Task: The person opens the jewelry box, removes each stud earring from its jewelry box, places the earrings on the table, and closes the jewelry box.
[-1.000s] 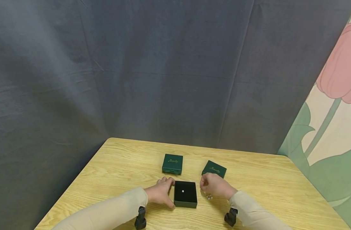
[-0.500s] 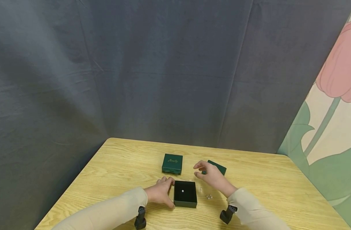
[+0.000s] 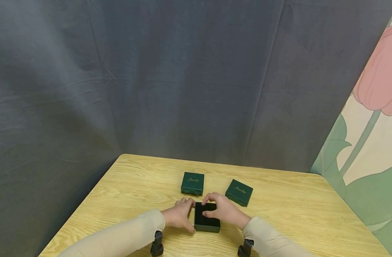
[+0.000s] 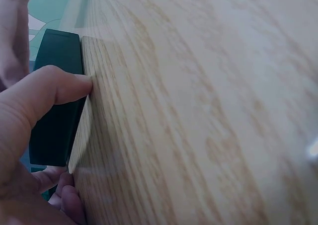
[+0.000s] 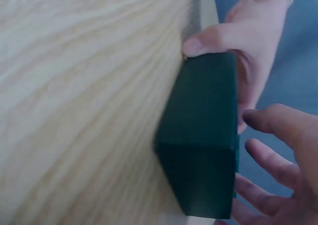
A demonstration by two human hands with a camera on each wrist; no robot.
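In the head view, an uncovered dark green jewelry box (image 3: 207,227) with a black lining stands near the table's front. My left hand (image 3: 179,215) grips its left side, thumb at the near corner and fingers at the far one; the left wrist view has the thumb (image 4: 64,88) against the box's side (image 4: 58,128). Over the box hovers my right hand (image 3: 226,210), thumb and forefinger apart above the lining. Between those fingertips, in the right wrist view, nothing can be seen. My right hand hides the pearl-like bead on the lining and the small shiny pieces right of the box.
Behind the box, a green box (image 3: 192,182) with gold lettering stands on the wooden table (image 3: 144,178). A similar green lettered piece (image 3: 239,192) lies turned at the back right. A dark curtain (image 3: 189,89) hangs beyond the table, with a tulip-patterned panel (image 3: 372,150) at right.
My right hand has lifted from the small shiny pieces, swung past the right green lettered piece, and come left over the uncovered box. The left hand has stayed on the box.
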